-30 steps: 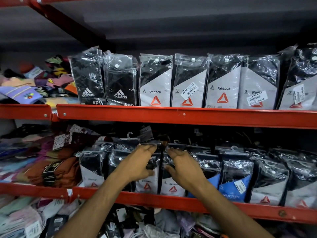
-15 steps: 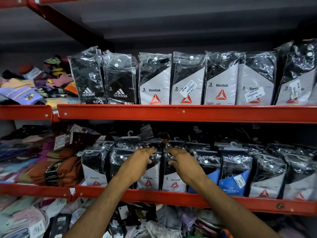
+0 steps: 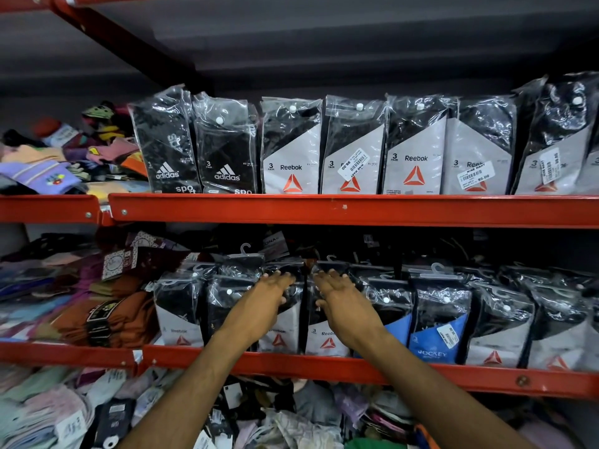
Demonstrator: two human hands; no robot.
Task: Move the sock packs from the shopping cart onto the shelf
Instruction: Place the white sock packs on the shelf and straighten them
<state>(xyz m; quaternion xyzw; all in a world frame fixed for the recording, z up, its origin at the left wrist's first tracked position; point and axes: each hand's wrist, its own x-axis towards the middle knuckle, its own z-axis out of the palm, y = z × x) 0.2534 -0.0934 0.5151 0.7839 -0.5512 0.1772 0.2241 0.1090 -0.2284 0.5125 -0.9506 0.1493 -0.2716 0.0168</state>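
— Where were the hands at the time of inspection?

— Both reached into the middle shelf, at centre frame. The left hand lay flat on the top of a sock pack with a red triangle mark. The right hand lay on the neighbouring pack, just right of the first.

— State of the fingers?

— Extended and held close together on each hand, resting over the packs' upper edges. The thumbs sat low against the pack fronts. Whether either hand gripped its pack, I could not tell.

— And the packs?

— Both stood upright in the front row of the middle shelf, touching each other, behind the red rail. A blue pack stood in the same row, further right. No cart was in view.

— Anything else recorded?

— The upper shelf carried a full row of upright packs. Loose coloured socks lay heaped at upper left.
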